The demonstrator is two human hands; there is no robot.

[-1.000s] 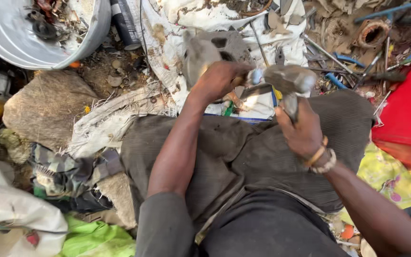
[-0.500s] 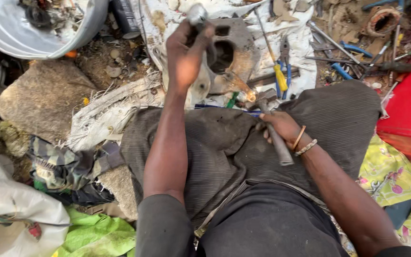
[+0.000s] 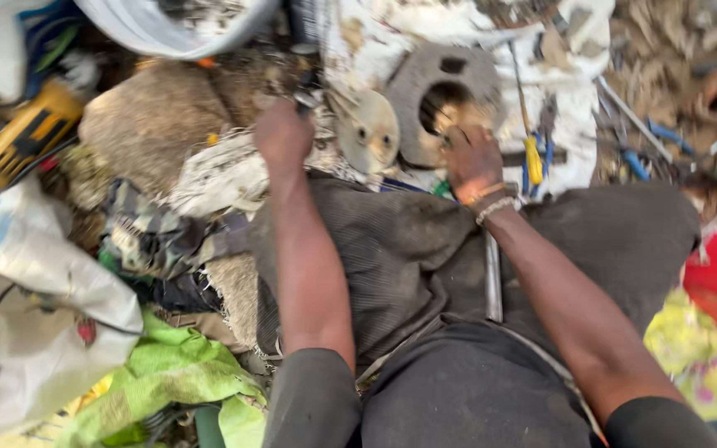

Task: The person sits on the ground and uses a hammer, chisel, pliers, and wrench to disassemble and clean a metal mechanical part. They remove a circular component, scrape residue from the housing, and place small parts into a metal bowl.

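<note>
Nearest us, a metal rod [image 3: 493, 278] lies loose on our lap, just behind our right wrist. Our right hand [image 3: 470, 158] rests on the grey metal casting [image 3: 446, 99], fingers curled at its round hole. Our left hand [image 3: 284, 133] is closed on a small metal piece [image 3: 307, 99], left of the pale disc [image 3: 367, 131].

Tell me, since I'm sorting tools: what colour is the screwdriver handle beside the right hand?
Yellow: the screwdriver handle shows best in the head view.

Sunlit dirt ground [image 3: 246, 79] strewn with rags [image 3: 168, 241].
</note>
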